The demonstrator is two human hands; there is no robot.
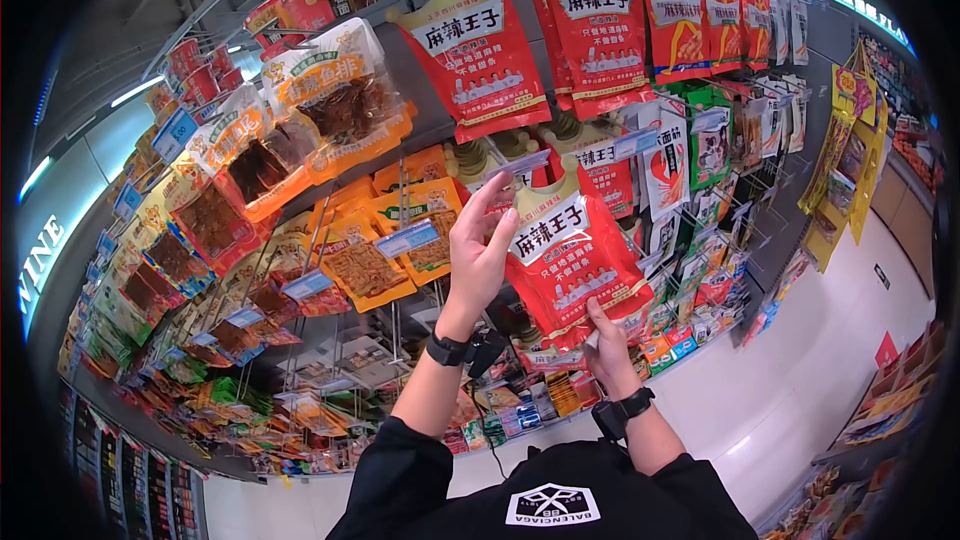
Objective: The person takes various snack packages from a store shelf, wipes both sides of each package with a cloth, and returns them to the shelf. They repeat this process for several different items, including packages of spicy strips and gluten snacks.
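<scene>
A red snack bag (575, 265) with a gold crown-shaped top and white-and-black lettering is tilted in front of the rack. My right hand (608, 348) pinches its lower edge, thumb on the printed front. At the bag's upper left side, my left hand (482, 258) is raised with fingers stretched upward, fingertips close to a price tag (520, 164) at a hook's end. Matching red bags (600, 178) hang just behind, partly hidden by the one in front.
More red bags (475, 60) hang above. Orange snack packets (375, 250) and brown-filled pouches (340, 105) fill hooks to the left. Metal hooks with price tags stick out toward me. A yellow hanging display (845, 160) stands at the right, over pale floor (700, 430).
</scene>
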